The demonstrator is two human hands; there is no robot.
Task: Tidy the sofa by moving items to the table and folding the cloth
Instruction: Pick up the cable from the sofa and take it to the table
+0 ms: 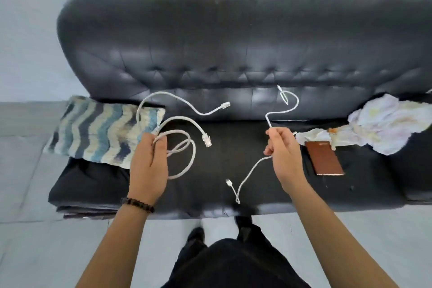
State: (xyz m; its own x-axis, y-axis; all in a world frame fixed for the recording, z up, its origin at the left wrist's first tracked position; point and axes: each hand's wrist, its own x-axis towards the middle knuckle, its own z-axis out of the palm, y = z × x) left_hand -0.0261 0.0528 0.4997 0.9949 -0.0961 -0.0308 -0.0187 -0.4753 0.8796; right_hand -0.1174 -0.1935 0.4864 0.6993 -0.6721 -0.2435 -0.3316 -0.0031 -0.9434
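Overall, sofa: one, black and button-tufted, spanning the view; every loose item lies on its seat or hangs over it.
Cushion: one, with wavy blue and cream stripes, flat on the seat's left end.
Left hand: one, with a beaded bracelet on the wrist; its fingers are curled round the gathered loops of the network cable and hold it above the seat, just right of the cushion.
Network cable: one, white and thick, with two clear plugs, both hanging free to the right of the hand.
Right hand: one, closed in a pinch on the thin cable at mid-length, above the middle of the seat.
Thin cable: one, white; one end curls up in front of the backrest, and the other hangs down to a small plug near the seat's front edge.
Brown flat case: one, lying on the seat just right of the right hand; whether it is a wallet or a notebook, I cannot tell.
Cloth: one, pale and crumpled, unfolded on the right end of the seat, with a trailing edge reaching the top of the case.
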